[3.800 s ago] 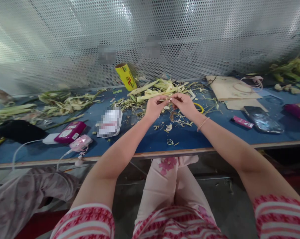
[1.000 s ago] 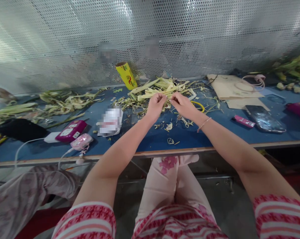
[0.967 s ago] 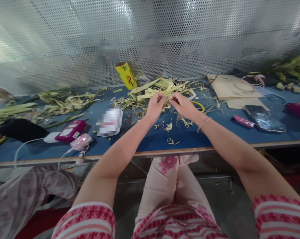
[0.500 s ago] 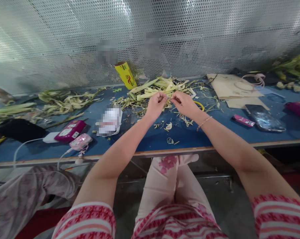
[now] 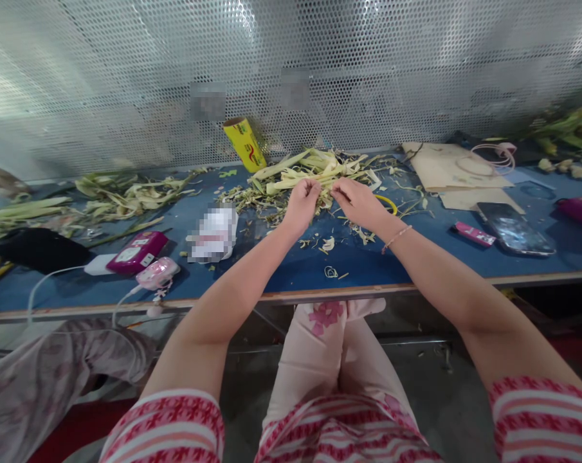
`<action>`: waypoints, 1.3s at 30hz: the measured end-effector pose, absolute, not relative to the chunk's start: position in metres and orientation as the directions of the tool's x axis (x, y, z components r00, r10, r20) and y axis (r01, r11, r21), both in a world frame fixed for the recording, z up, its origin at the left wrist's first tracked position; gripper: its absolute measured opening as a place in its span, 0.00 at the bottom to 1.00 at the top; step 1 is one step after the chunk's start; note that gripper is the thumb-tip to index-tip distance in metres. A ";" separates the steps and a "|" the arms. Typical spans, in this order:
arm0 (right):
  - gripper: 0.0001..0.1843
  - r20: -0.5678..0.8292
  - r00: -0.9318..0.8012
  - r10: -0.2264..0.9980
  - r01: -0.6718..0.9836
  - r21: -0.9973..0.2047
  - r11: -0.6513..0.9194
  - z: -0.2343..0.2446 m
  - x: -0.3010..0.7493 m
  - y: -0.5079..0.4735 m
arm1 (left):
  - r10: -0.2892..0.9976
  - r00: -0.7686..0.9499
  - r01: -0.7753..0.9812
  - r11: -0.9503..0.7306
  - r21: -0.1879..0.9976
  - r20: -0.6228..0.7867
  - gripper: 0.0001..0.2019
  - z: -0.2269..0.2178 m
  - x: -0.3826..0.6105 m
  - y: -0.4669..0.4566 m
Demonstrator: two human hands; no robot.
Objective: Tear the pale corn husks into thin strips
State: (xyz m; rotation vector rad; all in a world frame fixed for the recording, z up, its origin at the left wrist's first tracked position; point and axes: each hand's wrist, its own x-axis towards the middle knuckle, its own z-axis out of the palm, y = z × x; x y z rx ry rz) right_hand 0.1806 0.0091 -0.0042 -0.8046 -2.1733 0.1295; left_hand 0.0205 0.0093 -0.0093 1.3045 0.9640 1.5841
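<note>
My left hand point(image 5: 302, 204) and my right hand point(image 5: 357, 200) are raised close together above the blue table point(image 5: 416, 254). Both have their fingers curled in a pinch, fingertips nearly meeting. What they pinch is too small to name; it looks like a thin pale strip. Just behind them lies a heap of pale green husk strips point(image 5: 314, 168). Small scraps point(image 5: 328, 244) are scattered on the table under my hands. A yellow ring point(image 5: 388, 203) lies beside my right hand.
A yellow roll point(image 5: 245, 145) leans on the perforated metal wall. More husks point(image 5: 121, 193) lie to the left, with a magenta box point(image 5: 135, 251) and a pink device point(image 5: 156, 274). Right: cardboard sheets point(image 5: 447, 170), a phone point(image 5: 515, 229). Another person's clothed leg point(image 5: 54, 376) is at lower left.
Both hands stay nearly in place, pinching together; they have drifted slightly up and farther from me since the oldest frame, with small finger movements.
</note>
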 end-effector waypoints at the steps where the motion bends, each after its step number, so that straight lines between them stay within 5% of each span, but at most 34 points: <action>1: 0.06 0.653 -0.482 0.584 0.503 -0.340 0.795 -0.004 0.181 0.009 | 0.939 -0.105 -0.147 -0.339 0.929 0.326 0.12 -0.010 0.021 0.010; 13: 0.08 0.669 -0.525 0.527 0.495 -0.264 0.828 -0.008 0.180 0.012 | 0.980 -0.117 -0.335 -0.194 0.922 0.163 0.12 -0.006 0.027 0.009; 17: 0.08 0.666 -0.516 0.539 0.494 -0.284 0.822 -0.007 0.179 0.011 | 0.948 -0.168 -0.169 -0.299 0.939 0.272 0.12 -0.006 0.021 0.010; 21: 0.14 0.632 -0.365 0.684 0.522 -0.469 0.712 -0.006 0.178 0.015 | 0.867 -0.112 0.064 -0.482 0.874 0.486 0.11 -0.006 0.014 0.006; 24: 0.17 0.579 -0.330 0.745 0.525 -0.544 0.655 -0.006 0.178 0.017 | 0.850 -0.073 0.100 -0.515 0.852 0.522 0.11 -0.006 0.013 0.003; 31: 0.15 0.617 -0.386 0.686 0.505 -0.481 0.717 -0.006 0.176 0.014 | 0.835 -0.080 0.166 -0.527 0.834 0.544 0.11 -0.010 0.014 0.005; 39: 0.13 0.604 -0.372 0.705 0.484 -0.523 0.702 -0.009 0.172 0.014 | 0.719 0.015 0.414 -0.637 0.651 0.695 0.04 -0.027 0.010 0.015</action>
